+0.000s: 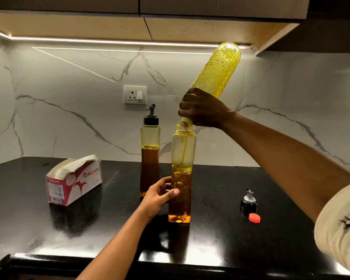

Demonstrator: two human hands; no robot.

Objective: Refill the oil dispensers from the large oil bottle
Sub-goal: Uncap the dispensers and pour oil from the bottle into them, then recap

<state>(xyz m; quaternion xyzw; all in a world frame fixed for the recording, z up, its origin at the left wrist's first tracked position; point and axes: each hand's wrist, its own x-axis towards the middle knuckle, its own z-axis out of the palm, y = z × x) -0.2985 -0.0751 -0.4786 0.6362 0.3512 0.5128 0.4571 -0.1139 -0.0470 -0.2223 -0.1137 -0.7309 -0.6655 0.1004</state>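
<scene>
Pouring step: right hand (202, 109) grips the tilted large oil bottle (216, 71), left hand (158, 196) clasps the uncapped dispenser (182, 178), roughly half full; next, tip back before overflow.

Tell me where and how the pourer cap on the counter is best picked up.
Pinch the pourer cap by its wide black base, coming straight down from above. It stands upright, its thin metal spout is a poor hold, and the red lid lies close in front.

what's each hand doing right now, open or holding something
Left hand: fingers and thumb curled round the uncapped dispenser, holding it.
Right hand: grips the large oil bottle near its neck, tipped mouth-down over the dispenser.
</scene>
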